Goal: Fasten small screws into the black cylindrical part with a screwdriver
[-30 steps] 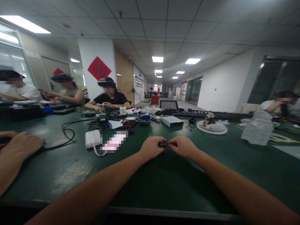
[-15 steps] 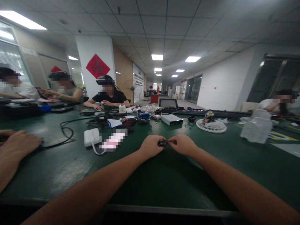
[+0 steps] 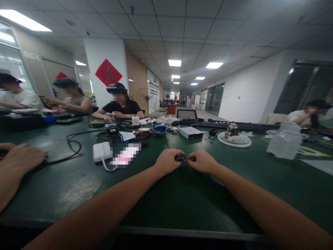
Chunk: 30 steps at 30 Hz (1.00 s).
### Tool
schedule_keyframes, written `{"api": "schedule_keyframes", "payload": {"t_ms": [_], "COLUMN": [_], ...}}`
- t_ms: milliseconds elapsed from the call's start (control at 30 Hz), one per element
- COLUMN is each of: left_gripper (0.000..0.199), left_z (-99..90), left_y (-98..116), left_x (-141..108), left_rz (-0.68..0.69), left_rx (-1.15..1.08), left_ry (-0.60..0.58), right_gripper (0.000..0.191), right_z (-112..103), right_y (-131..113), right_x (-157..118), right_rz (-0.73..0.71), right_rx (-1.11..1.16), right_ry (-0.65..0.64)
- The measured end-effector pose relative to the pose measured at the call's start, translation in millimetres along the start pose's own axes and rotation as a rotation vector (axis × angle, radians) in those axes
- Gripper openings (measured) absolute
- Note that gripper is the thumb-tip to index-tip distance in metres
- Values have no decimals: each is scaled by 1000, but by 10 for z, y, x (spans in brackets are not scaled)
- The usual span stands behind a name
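Note:
Over the green table, my left hand (image 3: 169, 161) pinches a small dark cylindrical part (image 3: 180, 158) between thumb and fingers. The part looks black with a greyish side, but its kind is too small to make out. My right hand (image 3: 202, 160) is closed beside it, fingertips pressed together close to the part's right end. Whatever sits in the right fingertips is hidden or too small to name. Both forearms reach in from the near edge of the table (image 3: 166, 205).
A white box-shaped device (image 3: 190, 132) and a white fan grille with a motor (image 3: 234, 139) lie beyond my hands. Farther right stands a translucent plastic piece (image 3: 285, 140). At left are a white adapter (image 3: 102, 152), a black cable (image 3: 74, 144) and another person's hand (image 3: 24, 158). Several people sit around.
The dark part has turned slightly in my left fingers and shows a lighter side. My right fingertips have shifted very little; both hands stay in nearly the same place.

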<state>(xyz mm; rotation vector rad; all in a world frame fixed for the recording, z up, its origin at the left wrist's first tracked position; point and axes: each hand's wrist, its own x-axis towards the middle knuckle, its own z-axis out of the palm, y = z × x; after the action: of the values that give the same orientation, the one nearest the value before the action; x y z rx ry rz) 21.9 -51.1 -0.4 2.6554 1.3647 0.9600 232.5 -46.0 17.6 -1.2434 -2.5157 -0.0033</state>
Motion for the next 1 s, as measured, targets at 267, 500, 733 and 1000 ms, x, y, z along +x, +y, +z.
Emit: {"api": "schedule_keyframes", "payload": {"t_ms": [267,500,733,1000], "left_gripper": [34,37,34,36], "left_z": [0,-2,0,1], "left_y": [1,-3,-11,-1], "left_x": [-5,-3,-8,-8], "left_rz": [-46,-38,-39,-39], "left_rx": [56,75,70,60], "left_ry": [-53,-55,-29,-29], "right_gripper": [33,31,31,32], "right_z": [-25,-50,-58,-45], "right_y": [20,-6,-49,-6], "right_x": [8,21,-7,30], "right_rz": [32,77,-5,132], "right_rx": [58,-143,-91,-108], "right_ry": [-4,-86,-51,-56]}}
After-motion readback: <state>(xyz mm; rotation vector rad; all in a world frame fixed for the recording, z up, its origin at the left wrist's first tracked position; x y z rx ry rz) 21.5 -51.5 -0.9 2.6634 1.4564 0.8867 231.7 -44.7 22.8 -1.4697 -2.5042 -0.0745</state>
